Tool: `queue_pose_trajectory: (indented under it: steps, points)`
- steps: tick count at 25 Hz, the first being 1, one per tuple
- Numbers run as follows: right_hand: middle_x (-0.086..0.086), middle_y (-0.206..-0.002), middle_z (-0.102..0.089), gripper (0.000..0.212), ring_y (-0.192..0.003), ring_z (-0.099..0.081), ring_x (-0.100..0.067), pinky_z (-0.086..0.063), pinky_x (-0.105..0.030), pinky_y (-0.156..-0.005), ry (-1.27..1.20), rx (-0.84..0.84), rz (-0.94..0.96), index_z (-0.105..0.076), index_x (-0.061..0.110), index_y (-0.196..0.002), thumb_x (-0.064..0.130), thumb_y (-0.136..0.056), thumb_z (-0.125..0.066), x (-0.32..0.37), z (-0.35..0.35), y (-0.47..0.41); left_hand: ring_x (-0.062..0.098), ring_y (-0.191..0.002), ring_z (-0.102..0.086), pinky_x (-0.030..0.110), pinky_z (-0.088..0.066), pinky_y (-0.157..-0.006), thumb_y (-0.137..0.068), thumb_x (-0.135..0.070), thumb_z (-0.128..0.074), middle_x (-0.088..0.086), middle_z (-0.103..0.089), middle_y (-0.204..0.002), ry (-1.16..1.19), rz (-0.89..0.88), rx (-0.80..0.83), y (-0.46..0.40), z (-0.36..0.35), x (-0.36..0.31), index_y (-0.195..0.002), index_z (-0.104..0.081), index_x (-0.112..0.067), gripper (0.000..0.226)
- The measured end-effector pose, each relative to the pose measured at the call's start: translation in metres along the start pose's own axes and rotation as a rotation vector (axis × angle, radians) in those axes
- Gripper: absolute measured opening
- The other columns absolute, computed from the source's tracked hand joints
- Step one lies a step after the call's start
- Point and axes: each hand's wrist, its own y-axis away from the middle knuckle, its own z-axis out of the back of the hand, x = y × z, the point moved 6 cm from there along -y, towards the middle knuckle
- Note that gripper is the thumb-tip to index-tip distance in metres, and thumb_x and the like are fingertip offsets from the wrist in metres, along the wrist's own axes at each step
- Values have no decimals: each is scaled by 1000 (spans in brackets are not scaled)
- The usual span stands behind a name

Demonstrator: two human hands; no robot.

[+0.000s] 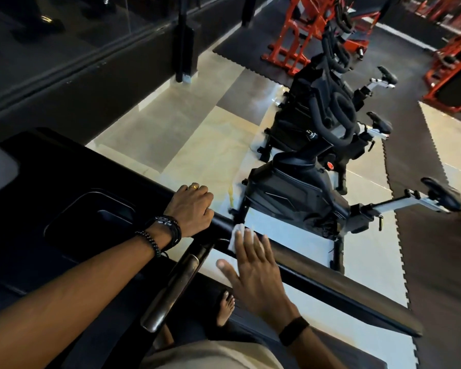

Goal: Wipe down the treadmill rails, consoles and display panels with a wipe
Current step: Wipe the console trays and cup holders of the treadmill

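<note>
Treadmill console [72,209] fills the lower left, dark and glossy. The left hand [190,209] curls over the top of the black side rail [317,278]. Just beside it, the right hand [253,270] lies flat with fingers straight, pressing a white wipe [236,235] onto the rail. Exercise bikes [304,187] stand beyond.

the floor [197,134] is pale glossy tile with dark interlocking rubber mats [423,235] along its right side. three black exercise bikes [298,193] stand in a row mid-floor; red machine frames [290,43] stand on mats at the far edge.
</note>
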Motion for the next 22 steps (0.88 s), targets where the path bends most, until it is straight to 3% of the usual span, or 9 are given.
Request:
queue_pose_trajectory:
  steps: [4, 8, 10, 14, 15, 17, 19, 20, 22]
  points:
    - [-25, -155, -37, 127, -147, -30, -35, -6, -46, -125, -119, 16, -132, -32, 0, -151, 82, -74, 28, -11, 9, -52, 26, -101, -54, 37, -36, -84, -89, -33, -40, 2, -58, -101, -83, -22, 64, -14, 1, -12, -84, -40, -22, 12]
    - [-18, -165, -19, 103, -155, -10, -31, 1, -43, -125, -98, -7, 85, -19, 4, -158, 77, -92, 9, 1, 1, -28, 24, -102, -55, 36, -38, -83, -92, -30, -47, 1, -61, -104, -137, -13, 75, -23, 1, -14, -84, -41, -22, 13]
    - [-12, -165, -24, 94, -154, -16, -28, 1, -44, -123, -25, -58, 44, -23, 8, -159, 74, -96, 3, -25, -4, -9, 24, -100, -55, 35, -37, -81, -92, -30, -46, 1, -61, -103, -159, -18, 67, -26, -2, -15, -83, -40, -22, 13]
    - [-13, -148, -46, 123, -145, -29, -30, 1, -45, -124, -134, 38, -130, -40, 7, -146, 82, -75, 28, -45, -1, -52, 25, -96, -55, 36, -32, -76, -91, -30, -46, 2, -59, -98, -141, -39, 102, -31, -7, -20, -82, -42, -20, 14]
    - [-16, -151, -43, 122, -147, -26, -32, 0, -45, -125, -169, 28, -105, -39, 6, -147, 82, -76, 26, -36, 0, -58, 26, -96, -55, 37, -33, -76, -90, -29, -46, 2, -58, -97, -112, -54, 108, -32, -9, -21, -81, -42, -20, 14]
    - [-15, -166, -17, 111, -155, -5, -27, 8, -40, -125, -218, 42, 4, -21, 8, -158, 81, -83, 16, -18, 2, -46, 27, -94, -56, 38, -36, -77, -88, -30, -36, 3, -57, -94, -58, -90, 100, -32, -12, -22, -81, -44, -21, 14]
    - [-5, -167, 1, 100, -154, 10, -20, 18, -34, -122, -224, 25, 60, -7, 14, -161, 79, -87, 12, -24, 2, -17, 26, -91, -55, 38, -37, -78, -79, -35, -15, 2, -56, -92, -32, -116, 100, -31, -14, -24, -81, -45, -22, 33]
    - [-6, -166, -7, 99, -155, 3, -22, 14, -36, -123, -186, -13, 34, -13, 13, -160, 77, -89, 11, -36, 2, -9, 25, -91, -54, 38, -38, -79, -75, -37, -9, 0, -55, -91, -26, -116, 99, -30, -15, -25, -82, -46, -22, 40]
    - [-13, -154, -44, 106, -148, -32, -32, -6, -44, -125, -121, -17, -70, -38, 7, -152, 76, -90, 14, -58, 1, -21, 22, -92, -53, 37, -38, -81, -72, -39, -6, -1, -54, -93, -29, -118, 104, -29, -17, -25, -83, -46, -24, 45]
